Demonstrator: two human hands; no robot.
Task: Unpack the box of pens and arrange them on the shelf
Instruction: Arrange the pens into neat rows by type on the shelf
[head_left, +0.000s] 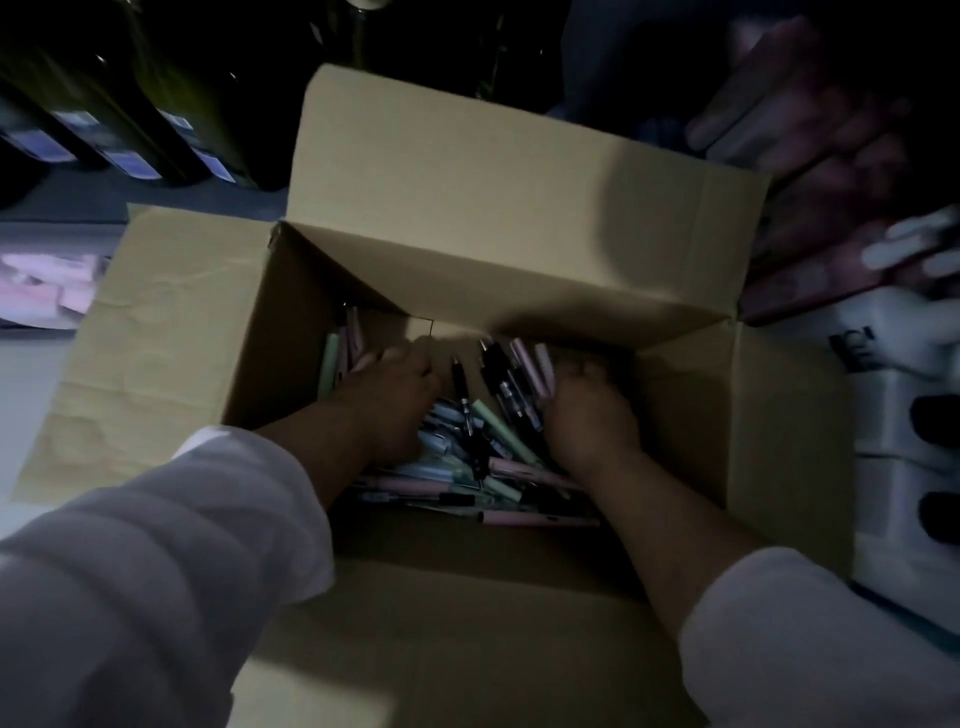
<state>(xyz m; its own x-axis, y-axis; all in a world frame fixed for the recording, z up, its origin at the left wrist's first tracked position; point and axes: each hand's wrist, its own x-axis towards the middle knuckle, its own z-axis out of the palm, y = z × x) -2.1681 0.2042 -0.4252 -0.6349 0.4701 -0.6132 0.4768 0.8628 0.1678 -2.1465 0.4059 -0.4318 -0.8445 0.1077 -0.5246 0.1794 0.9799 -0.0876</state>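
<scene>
Inside the box, pens lie between left hand and right hand.

Both hands are sunk in an open cardboard box; the left hand curls its fingers down beside upright pastel pens at the box's left wall, though whether it holds any cannot be told; the right hand grips a bunch of black and pink pens that stand up just left of its fingers; between and beneath the hands lies a loose heap of pens, green, pink, blue and black; beyond the hands the far flap stands raised; white sleeves cover both forearms; dark labelled bottles stand far beyond the left hand; white containers sit outside the box, right of the right hand.
</scene>
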